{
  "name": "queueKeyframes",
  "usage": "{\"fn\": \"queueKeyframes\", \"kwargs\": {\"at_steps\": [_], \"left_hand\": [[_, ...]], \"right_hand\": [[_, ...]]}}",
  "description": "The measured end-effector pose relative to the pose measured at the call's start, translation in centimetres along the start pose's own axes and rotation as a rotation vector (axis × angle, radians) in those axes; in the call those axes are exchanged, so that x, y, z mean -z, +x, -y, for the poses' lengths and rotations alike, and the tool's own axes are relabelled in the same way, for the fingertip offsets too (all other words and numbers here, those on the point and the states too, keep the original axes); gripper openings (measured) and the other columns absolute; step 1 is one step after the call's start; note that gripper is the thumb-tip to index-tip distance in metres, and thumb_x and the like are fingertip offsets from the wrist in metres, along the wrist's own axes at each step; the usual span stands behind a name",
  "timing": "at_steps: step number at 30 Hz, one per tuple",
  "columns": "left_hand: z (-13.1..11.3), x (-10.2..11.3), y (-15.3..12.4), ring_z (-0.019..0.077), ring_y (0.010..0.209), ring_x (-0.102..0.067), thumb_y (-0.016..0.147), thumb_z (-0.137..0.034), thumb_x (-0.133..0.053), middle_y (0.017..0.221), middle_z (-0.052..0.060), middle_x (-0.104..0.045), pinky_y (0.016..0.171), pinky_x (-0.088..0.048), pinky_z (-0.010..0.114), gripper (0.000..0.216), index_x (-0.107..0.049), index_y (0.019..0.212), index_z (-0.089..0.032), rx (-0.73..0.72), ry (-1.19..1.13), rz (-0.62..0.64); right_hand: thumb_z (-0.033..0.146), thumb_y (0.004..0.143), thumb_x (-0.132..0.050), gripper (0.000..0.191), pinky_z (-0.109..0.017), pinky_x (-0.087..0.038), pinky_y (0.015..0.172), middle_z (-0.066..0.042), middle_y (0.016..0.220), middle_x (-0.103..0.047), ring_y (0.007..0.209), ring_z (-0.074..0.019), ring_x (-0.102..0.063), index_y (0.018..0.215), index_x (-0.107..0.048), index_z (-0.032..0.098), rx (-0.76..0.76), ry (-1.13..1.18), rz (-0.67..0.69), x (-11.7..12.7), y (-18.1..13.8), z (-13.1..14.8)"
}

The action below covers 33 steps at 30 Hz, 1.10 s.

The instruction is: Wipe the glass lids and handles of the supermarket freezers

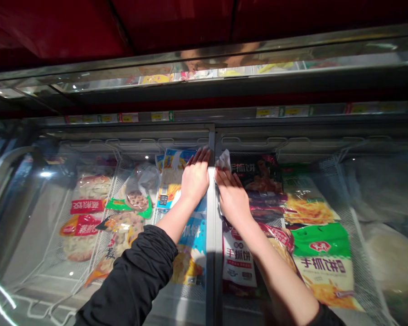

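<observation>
My left hand (195, 176) lies flat with fingers stretched out on the glass lid of a chest freezer, just left of the grey centre frame (211, 235). On the right side of that frame, my right hand (231, 195) presses a small white cloth or paper (223, 160) against the glass, fingers extended over it. Under the left hand shows a blue and yellow frozen-food bag (172, 174). Under the right hand lies a dark packet with a food picture (258, 174).
Wire baskets hold frozen packets: red-labelled dumpling bags (85, 206), a lotus-root bag (136, 194), a green pancake bag (323, 258), a white and red bag (238, 265). Price tags (161, 116) run along the back rail. A mirrored strip (204, 68) sits above.
</observation>
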<state>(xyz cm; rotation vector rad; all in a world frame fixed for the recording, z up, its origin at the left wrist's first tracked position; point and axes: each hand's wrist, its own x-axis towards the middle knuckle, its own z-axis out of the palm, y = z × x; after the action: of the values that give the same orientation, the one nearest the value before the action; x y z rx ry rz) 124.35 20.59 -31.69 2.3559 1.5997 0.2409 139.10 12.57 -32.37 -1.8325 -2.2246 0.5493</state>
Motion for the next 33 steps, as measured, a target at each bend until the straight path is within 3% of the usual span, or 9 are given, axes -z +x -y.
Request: {"fn": "queueKeyframes", "kwargs": {"at_steps": [4, 7, 11, 17, 20, 24, 29, 33], "left_hand": [[0.0, -0.1, 0.0, 0.0215, 0.155, -0.044, 0.102, -0.010, -0.043, 0.162, 0.011, -0.053, 0.130, -0.036, 0.039, 0.054, -0.051, 0.155, -0.014, 0.011, 0.008, 0.004], [-0.2, 0.1, 0.0, 0.0206, 0.156, -0.043, 0.102, -0.010, -0.043, 0.163, 0.010, -0.052, 0.130, -0.034, 0.038, 0.054, -0.051, 0.155, -0.015, 0.023, 0.012, 0.010], [-0.4, 0.3, 0.1, 0.0208, 0.156, -0.043, 0.102, -0.010, -0.044, 0.163, 0.009, -0.052, 0.130, -0.035, 0.040, 0.053, -0.052, 0.154, -0.017, 0.034, 0.000, 0.019], [-0.2, 0.1, 0.0, 0.0205, 0.156, -0.043, 0.101, -0.007, -0.043, 0.164, 0.011, -0.051, 0.130, -0.034, 0.039, 0.054, -0.052, 0.154, -0.013, 0.026, -0.002, -0.001], [-0.2, 0.2, 0.0, 0.0208, 0.156, -0.043, 0.100, -0.007, -0.044, 0.163, 0.012, -0.052, 0.130, -0.035, 0.041, 0.055, -0.052, 0.154, -0.014, 0.037, -0.019, -0.004], [-0.4, 0.3, 0.1, 0.0220, 0.155, -0.044, 0.098, -0.006, -0.044, 0.163, 0.011, -0.051, 0.129, -0.037, 0.044, 0.058, -0.052, 0.155, -0.017, 0.050, -0.027, 0.014], [-0.3, 0.2, 0.1, 0.0209, 0.154, -0.046, 0.100, -0.009, -0.043, 0.162, 0.011, -0.053, 0.128, -0.038, 0.040, 0.055, -0.053, 0.153, -0.015, 0.041, 0.007, 0.004], [-0.1, 0.1, 0.1, 0.0203, 0.154, -0.047, 0.099, -0.011, -0.044, 0.162, 0.010, -0.054, 0.128, -0.039, 0.040, 0.055, -0.054, 0.153, -0.016, 0.033, 0.011, -0.010]], "right_hand": [[0.009, 0.100, -0.039, 0.058, -0.049, -0.035, 0.130, -0.010, 0.166, -0.048, 0.156, -0.0289, -0.043, 0.155, -0.054, 0.012, -0.038, 0.030, -0.005, 0.3, 7.8, -2.6], [0.009, 0.099, -0.039, 0.060, -0.049, -0.033, 0.130, -0.010, 0.168, -0.045, 0.157, -0.0282, -0.040, 0.158, -0.051, 0.012, 0.018, 0.036, -0.024, 0.6, 10.4, -3.8], [0.010, 0.098, -0.040, 0.062, -0.050, -0.033, 0.130, -0.009, 0.168, -0.046, 0.157, -0.0269, -0.040, 0.160, -0.047, 0.014, 0.078, 0.001, 0.019, 1.7, 10.3, -6.1], [0.010, 0.099, -0.038, 0.063, -0.053, -0.033, 0.129, -0.011, 0.168, -0.046, 0.157, -0.0277, -0.041, 0.162, -0.043, 0.015, -0.025, -0.081, 0.005, 4.3, 8.9, -13.2], [0.010, 0.100, -0.038, 0.062, -0.055, -0.033, 0.129, -0.013, 0.167, -0.047, 0.156, -0.0290, -0.042, 0.161, -0.044, 0.014, -0.104, -0.087, -0.038, 4.7, 8.4, -15.2], [0.009, 0.098, -0.038, 0.063, -0.056, -0.032, 0.129, -0.014, 0.167, -0.046, 0.158, -0.0316, -0.037, 0.161, -0.045, 0.011, -0.154, -0.074, -0.063, 3.4, 8.9, -12.3], [0.011, 0.101, -0.036, 0.059, -0.050, -0.032, 0.130, -0.007, 0.168, -0.046, 0.158, -0.0292, -0.038, 0.158, -0.051, 0.016, 0.031, 0.000, -0.002, 1.2, 10.2, -5.6], [0.010, 0.101, -0.038, 0.062, -0.051, -0.032, 0.130, -0.007, 0.168, -0.046, 0.157, -0.0272, -0.041, 0.161, -0.047, 0.020, 0.062, 0.026, -0.031, 1.3, 10.1, -5.8]]}}
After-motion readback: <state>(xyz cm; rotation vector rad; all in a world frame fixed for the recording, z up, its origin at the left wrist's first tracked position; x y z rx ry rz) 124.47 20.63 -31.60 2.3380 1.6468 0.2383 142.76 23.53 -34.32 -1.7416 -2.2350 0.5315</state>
